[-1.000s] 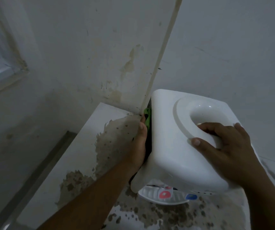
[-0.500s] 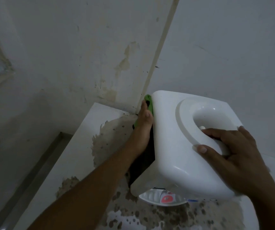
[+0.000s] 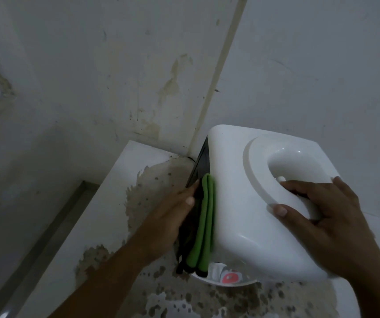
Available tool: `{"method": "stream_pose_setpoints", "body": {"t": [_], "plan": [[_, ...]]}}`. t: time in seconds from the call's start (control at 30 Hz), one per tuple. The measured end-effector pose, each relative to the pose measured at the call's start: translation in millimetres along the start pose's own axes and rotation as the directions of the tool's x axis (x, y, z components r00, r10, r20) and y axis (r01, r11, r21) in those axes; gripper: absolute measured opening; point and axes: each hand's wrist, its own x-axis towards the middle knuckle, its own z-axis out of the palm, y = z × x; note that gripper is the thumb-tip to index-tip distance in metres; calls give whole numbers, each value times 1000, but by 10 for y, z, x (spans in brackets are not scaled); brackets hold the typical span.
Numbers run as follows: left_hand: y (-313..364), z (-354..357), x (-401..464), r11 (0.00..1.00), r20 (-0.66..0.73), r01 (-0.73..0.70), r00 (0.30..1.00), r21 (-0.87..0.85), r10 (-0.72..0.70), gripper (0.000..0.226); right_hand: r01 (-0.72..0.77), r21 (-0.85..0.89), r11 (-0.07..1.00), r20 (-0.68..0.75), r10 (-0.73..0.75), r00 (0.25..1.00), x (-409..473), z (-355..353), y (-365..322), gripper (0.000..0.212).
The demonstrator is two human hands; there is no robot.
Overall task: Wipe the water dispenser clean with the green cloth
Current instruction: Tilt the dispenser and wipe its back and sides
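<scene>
Green cloth (image 3: 204, 223) under flattened left hand (image 3: 170, 223), seemingly.

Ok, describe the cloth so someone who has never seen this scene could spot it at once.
Find the white water dispenser on the stained counter in the wall corner. Against its dark left side, the left hand presses a folded green cloth, the only bright green thing here, hanging in long vertical folds.

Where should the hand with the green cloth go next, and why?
Probably slide the left hand with the green cloth further along the water dispenser's dark side, since the cloth is pressed there and the right hand braces the top.
</scene>
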Motion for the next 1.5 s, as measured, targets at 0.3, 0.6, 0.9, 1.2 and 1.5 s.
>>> {"method": "stream_pose_setpoints", "body": {"t": [0.3,0.6,0.9,1.2,1.5], "plan": [[-114,516,189,957,-450,-291,855,-2,259,35,3,-3,1000,15,-3,1000,10,14,5,53],[52,397,587,969,-260,140,946,-201,-191,85,8,0,1000,31,-8,999,-16,11,36,54],[157,552,90,981,-128,-141,984,-133,124,59,25,0,1000,27,-25,999,-11,9,42,55],[293,210,1198,995,-158,-51,987,-90,36,61,-4,-4,1000,39,4,999,27,5,23,54],[-91,617,-180,968,-78,-168,985,-187,156,74,14,1,1000,18,-14,1000,4,-2,6,53]]}}
